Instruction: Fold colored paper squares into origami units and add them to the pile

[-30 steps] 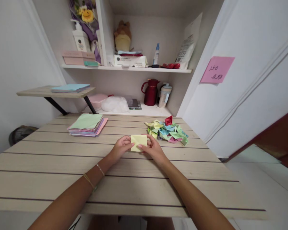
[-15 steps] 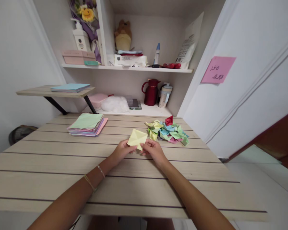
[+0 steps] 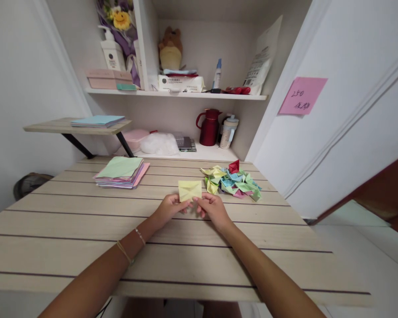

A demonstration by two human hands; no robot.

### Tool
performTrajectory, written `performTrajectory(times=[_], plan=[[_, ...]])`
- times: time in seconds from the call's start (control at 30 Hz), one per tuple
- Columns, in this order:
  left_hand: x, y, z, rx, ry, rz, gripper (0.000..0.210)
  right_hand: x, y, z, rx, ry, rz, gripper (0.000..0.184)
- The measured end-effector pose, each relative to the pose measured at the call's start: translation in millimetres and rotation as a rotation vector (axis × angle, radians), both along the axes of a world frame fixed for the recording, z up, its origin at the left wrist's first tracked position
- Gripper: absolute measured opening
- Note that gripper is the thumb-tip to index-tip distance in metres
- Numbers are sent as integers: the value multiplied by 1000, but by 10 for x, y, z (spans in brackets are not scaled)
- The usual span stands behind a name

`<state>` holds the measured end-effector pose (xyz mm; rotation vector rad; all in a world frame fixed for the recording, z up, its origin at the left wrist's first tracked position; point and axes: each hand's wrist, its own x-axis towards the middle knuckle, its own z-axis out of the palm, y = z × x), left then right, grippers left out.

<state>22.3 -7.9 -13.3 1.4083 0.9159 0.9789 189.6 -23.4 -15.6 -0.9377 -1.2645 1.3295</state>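
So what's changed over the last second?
The yellow paper turned corner-up, then back edge-up, slightly higher in view; left hand and right hand still hold it, now along its lower edge. Paper stack and folded-paper pile stayed put.

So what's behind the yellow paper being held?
The wooden-looking tabletop shows around the yellow paper, and fingers show at its lower edge; whatever lies directly behind it is covered.
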Motion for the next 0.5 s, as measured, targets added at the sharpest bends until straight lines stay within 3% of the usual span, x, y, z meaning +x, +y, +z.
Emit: performTrajectory(times=[0.2, 0.37, 0.5], plan=[[-69, 34, 28, -57, -18, -11, 62, 84, 3, 42, 82, -104, -124, 27], [-115, 32, 75, -41, -81, -6, 42, 82, -14, 37, 173, -198, -87, 28], [-115, 46, 68, 4, -179, 31, 34, 84, -4, 53, 146, -114, -97, 23]])
